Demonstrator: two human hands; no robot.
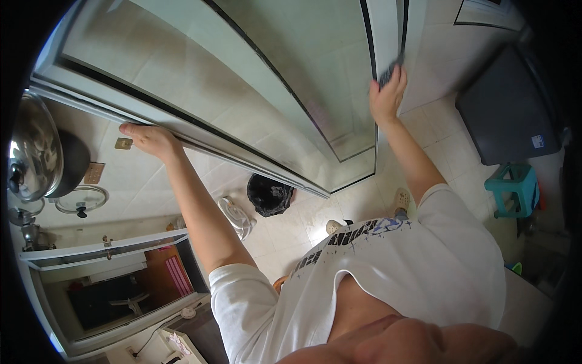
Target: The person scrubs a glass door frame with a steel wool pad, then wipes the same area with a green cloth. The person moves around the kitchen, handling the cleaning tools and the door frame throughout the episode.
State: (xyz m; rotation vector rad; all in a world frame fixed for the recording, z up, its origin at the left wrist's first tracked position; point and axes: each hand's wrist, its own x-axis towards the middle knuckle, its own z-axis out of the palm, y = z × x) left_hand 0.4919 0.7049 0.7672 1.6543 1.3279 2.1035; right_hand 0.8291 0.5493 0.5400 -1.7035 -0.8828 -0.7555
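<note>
A tall glass door (218,132) with a white frame and black seals stands in front of me. My left hand (154,142) grips the outer edge of its frame, thumb along the edge; some fingers are hidden. Farther right, my right hand (389,101) presses a dark grey cloth or scrubbing pad (390,75) against a white upright frame (387,27) at the right edge of the glass. The pad is slightly blurred, so its exact kind cannot be told. Through the glass I see pale wall tiles.
A bin with a black liner (271,195) and white shoes (236,217) are on the tiled floor below the door. Pots (45,150) and glass lids (82,199) hang at left, above a sliding window (122,286). A teal stool (514,189) and dark grey box (509,104) stand right.
</note>
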